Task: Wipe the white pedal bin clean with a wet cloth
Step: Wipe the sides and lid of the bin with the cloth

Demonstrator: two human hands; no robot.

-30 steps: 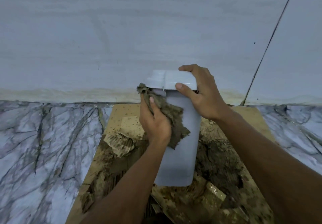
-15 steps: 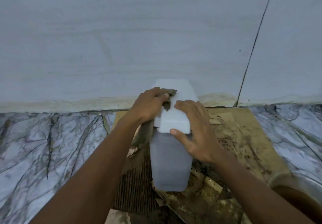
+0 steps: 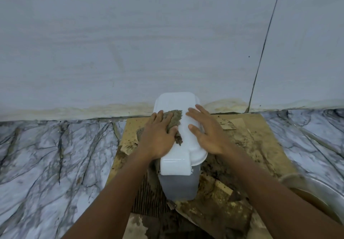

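Observation:
The white pedal bin (image 3: 177, 181) stands upright on soiled cardboard, close to the wall. Its lid (image 3: 176, 101) is closed and seen from above. A dirty grey-brown wet cloth (image 3: 175, 120) lies on the left half of the lid. My left hand (image 3: 158, 136) presses flat on the cloth, with the thumb at its near edge. My right hand (image 3: 206, 130) rests flat on the right side of the lid with the fingers straight and spread. The bin's pedal is hidden.
Wet, torn cardboard (image 3: 242, 164) covers the floor under and around the bin. Marble floor (image 3: 55, 155) spreads to the left and right. A grey tiled wall (image 3: 149, 43) rises right behind the bin. A metal basin (image 3: 320, 196) of brown water sits at the right edge.
The view has shifted to look down on the lid. My left hand has moved the cloth from the bin's side up onto the lid. My right hand has flattened out on the lid.

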